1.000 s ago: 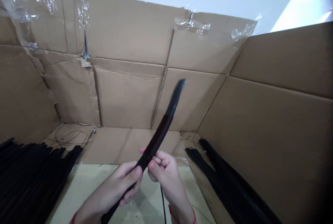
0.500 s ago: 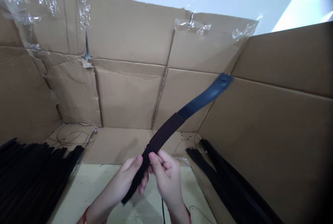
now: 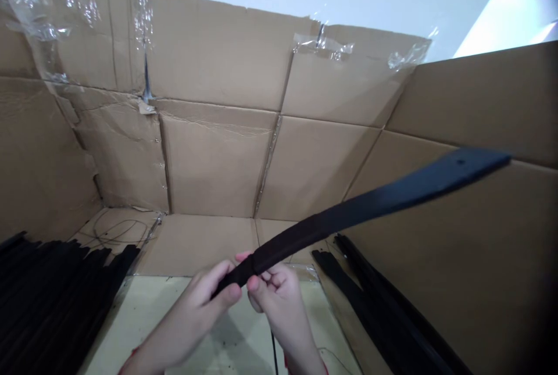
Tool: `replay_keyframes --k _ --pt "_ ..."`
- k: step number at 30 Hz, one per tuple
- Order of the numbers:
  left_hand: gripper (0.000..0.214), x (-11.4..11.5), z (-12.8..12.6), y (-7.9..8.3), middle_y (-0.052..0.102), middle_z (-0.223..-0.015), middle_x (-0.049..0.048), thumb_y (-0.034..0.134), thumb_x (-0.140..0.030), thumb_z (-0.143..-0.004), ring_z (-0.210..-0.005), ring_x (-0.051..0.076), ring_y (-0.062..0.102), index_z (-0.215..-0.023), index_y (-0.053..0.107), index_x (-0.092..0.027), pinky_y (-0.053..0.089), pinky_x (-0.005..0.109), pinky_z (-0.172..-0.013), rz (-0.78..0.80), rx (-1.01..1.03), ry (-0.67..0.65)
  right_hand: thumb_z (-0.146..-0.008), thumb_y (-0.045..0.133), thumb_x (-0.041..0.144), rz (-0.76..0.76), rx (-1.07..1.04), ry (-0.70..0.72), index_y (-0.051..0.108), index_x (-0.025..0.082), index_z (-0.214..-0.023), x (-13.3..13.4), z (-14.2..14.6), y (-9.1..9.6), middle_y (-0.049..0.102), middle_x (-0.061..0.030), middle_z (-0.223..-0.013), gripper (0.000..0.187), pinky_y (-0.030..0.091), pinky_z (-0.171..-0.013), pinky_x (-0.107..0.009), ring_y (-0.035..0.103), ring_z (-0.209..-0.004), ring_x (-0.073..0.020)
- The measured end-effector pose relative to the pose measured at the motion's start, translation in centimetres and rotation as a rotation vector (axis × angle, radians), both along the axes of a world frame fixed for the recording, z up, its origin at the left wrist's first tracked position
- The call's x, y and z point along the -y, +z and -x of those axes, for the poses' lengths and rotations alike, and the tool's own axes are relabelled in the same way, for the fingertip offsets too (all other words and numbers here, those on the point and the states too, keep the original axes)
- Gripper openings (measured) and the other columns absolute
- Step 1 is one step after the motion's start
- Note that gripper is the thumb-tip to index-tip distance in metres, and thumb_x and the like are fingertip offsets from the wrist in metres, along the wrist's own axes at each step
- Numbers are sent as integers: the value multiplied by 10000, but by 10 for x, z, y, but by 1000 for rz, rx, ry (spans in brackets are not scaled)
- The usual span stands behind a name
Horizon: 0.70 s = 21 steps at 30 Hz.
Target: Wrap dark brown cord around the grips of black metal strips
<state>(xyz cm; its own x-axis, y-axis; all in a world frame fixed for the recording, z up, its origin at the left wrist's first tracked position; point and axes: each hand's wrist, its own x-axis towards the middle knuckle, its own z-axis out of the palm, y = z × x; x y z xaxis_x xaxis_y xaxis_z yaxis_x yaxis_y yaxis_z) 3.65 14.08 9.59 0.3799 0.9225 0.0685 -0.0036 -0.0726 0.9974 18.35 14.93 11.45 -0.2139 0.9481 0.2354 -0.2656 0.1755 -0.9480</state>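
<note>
Black flexible strip [image 3: 366,206] held up in both hands above the pale counter [image 3: 143,317], its long end curving away to the R, out past the counter's R edge. Tip sits in front of the cardboard side wall [image 3: 462,107], w/ a small hole [image 3: 461,161] just short of the end. Section nearest the hands looks dark brown, maybe a sleeve over the black; can't tell the material. L hand [image 3: 194,302] grasps the strip's near end, clenched round it w/ thumb on top. R hand [image 3: 279,305] sits right beside it, grasping the same section, thumb pressed on, fingers curled. Red thread [image 3: 285,361] at R wrist.

Behind the counter, cardboard back wall [image 3: 213,160] w/ clear tape [image 3: 322,43] along its top. Left of the counter, big heap of black strips [image 3: 52,299]; right of it, a smaller stack of black strips [image 3: 375,305]. Thin black wire [image 3: 272,352] runs along the counter below the hands.
</note>
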Motion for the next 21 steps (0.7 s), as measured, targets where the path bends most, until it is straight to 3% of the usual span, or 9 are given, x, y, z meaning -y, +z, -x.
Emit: replay_keyframes --k 2,3,6,9,13,16,18,19,21 --pt "555 -9 0 -6 379 -678 -34 540 -687 -811 -527 69 288 -957 517 -153 232 187 -459 192 166 -156 -669 804 506 -17 17 -6 737 146 -889 -5 -2 1 542 -6 -577 427 460 -516 -235 543 -577 -141" --pt "594 -13 -3 -9 367 -677 -37 531 -724 -787 -516 64 265 -935 506 -149 214 188 -445 214 195 -161 -679 799 496 -38 28 -55 732 140 -845 -8 -2 1 561 -15 -593 399 464 -530 -235 547 -587 -141" --pt "533 -19 -13 -16 403 -681 -25 504 -683 -838 -565 73 337 -852 488 -151 280 184 -506 120 183 -4 -729 759 488 -71 41 -190 710 129 -785 -14 -1 0 595 -33 -608 367 454 -518 -223 537 -573 -132" --pt "505 -12 -14 -14 448 -615 -13 432 -630 -906 -551 79 396 -754 481 -150 301 184 -517 48 80 116 -712 767 502 -64 36 -137 715 127 -833 -14 -2 -1 565 -13 -572 398 406 -456 -213 468 -489 -104" --pt "666 -1 -7 -7 503 -521 18 260 -736 -881 -411 116 429 -790 536 -138 319 226 -429 207 34 -114 -740 743 511 -69 112 -42 710 114 -815 -6 -3 2 553 -15 -575 405 347 -431 -207 409 -454 -78" --pt "597 2 -8 -2 529 -595 29 333 -688 -900 -536 123 490 -791 540 -139 350 222 -527 -7 -82 143 -778 702 529 -66 110 -162 679 109 -778 -4 1 0 503 3 -546 420 281 -401 -194 331 -435 -59" --pt "520 2 -11 -1 470 -606 -7 441 -647 -891 -552 98 426 -842 551 -142 293 208 -526 -106 -127 272 -758 717 545 -40 91 -159 693 105 -845 -6 2 -3 460 23 -546 450 204 -379 -183 259 -432 -43" --pt "529 1 -12 0 421 -589 -28 465 -663 -872 -522 87 367 -880 556 -142 254 207 -497 -76 -93 244 -744 731 548 -22 83 -107 700 106 -904 -7 2 -4 447 29 -556 471 176 -377 -179 237 -434 -36" --pt "619 -1 -12 -1 339 -551 -61 460 -737 -821 -463 75 259 -938 553 -136 188 213 -442 63 59 56 -735 746 542 -5 58 31 700 113 -991 -8 2 -6 404 48 -549 502 149 -383 -173 215 -428 -27"
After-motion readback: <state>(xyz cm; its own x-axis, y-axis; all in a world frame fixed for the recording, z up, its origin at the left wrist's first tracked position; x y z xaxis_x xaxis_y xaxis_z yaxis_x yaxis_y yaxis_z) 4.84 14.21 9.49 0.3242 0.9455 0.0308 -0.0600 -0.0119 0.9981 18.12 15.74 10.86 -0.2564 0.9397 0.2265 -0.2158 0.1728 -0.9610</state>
